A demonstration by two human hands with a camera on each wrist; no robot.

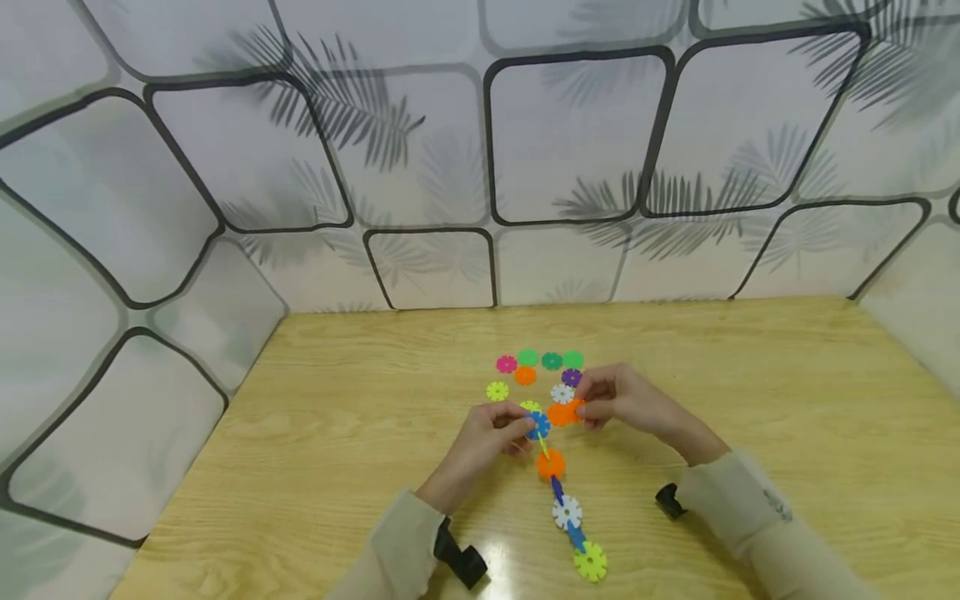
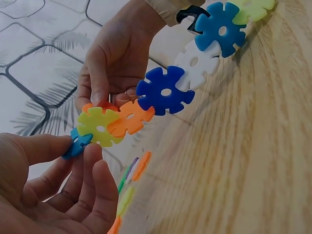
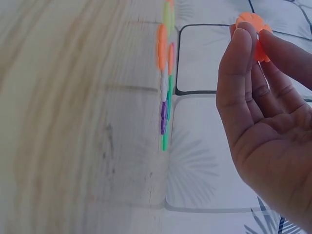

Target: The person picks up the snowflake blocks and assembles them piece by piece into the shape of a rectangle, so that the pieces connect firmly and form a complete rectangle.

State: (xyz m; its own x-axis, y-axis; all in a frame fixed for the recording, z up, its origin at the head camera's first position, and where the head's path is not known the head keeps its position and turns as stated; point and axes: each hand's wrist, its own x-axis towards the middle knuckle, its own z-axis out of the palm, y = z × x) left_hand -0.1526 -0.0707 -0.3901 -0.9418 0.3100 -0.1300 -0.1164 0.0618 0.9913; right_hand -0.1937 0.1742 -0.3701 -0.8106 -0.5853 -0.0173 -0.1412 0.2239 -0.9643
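Note:
My left hand [image 1: 491,429] pinches a blue notched disc [image 1: 537,426] between thumb and fingers. It is the end of a chain of interlocked snowflake discs running toward me: a yellow disc [image 2: 101,126], an orange disc [image 1: 551,464], a dark blue disc [image 2: 165,91], a white disc [image 1: 567,512], another blue disc [image 2: 222,30] and a yellow-green disc [image 1: 591,562]. To the right, my right hand [image 1: 618,400] pinches a separate orange disc [image 3: 253,23] between thumb and fingertips, close to the chain's held end.
Loose discs lie beyond the hands on the wooden table [image 1: 360,433]: a pink disc [image 1: 506,364], a purple disc [image 1: 572,377], a white disc [image 1: 562,393], a yellow-green disc [image 1: 497,391], an orange disc [image 1: 525,375] and several green ones. A patterned wall [image 1: 427,183] stands behind.

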